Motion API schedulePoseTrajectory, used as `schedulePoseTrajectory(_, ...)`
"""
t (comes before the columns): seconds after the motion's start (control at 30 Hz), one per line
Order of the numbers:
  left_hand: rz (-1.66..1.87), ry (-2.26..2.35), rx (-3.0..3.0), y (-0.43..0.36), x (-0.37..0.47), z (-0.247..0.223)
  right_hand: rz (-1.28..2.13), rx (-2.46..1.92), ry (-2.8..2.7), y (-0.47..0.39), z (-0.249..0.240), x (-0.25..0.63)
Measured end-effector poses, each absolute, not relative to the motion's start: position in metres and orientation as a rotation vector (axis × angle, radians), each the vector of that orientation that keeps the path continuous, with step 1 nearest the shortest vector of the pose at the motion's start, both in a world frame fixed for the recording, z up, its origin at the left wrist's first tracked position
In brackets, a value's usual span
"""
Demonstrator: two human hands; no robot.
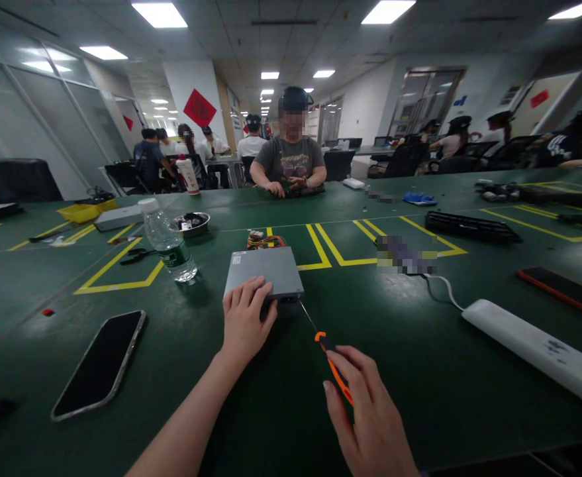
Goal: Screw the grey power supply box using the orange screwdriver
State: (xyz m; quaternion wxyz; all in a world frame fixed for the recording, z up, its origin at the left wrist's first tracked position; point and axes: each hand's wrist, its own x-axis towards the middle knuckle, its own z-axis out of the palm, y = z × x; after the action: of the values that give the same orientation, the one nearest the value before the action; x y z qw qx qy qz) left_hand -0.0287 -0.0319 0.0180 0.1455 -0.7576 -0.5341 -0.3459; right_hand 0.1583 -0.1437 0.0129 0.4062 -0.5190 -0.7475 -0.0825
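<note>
A grey metal power supply (pixel 265 265) with a socket in its near face lies on the green table, a bundle of coloured wires (pixel 267 241) behind it. My left hand (pixel 245 311) holds its near left part, fingers over the top and thumb at the near face. In my right hand (pixel 365 404) is a screwdriver (pixel 338 374) with an orange and black handle, its upper part gripped between fingers and thumb. The screwdriver's thin shaft slants up to the left, its tip at the near right corner of the power supply. Whether it sits in a screw is too small to tell.
Left stand a water bottle (pixel 169 245) and a metal bowl (pixel 191 224); a phone (pixel 99 364) lies nearer. At right are a white power strip (pixel 533 348), a black slotted part (pixel 472 227) and a dark red-edged slab (pixel 563 291). A person (pixel 291 152) works across the table.
</note>
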Motion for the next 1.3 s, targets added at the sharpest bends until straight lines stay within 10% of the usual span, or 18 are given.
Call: schedulePoseTrajectory(1.3, -1.012, -1.517, -2.187, -0.031, -0.03, 0.015, -0.108, -1.316, -1.953, -0.14, 0.001, 0.168)
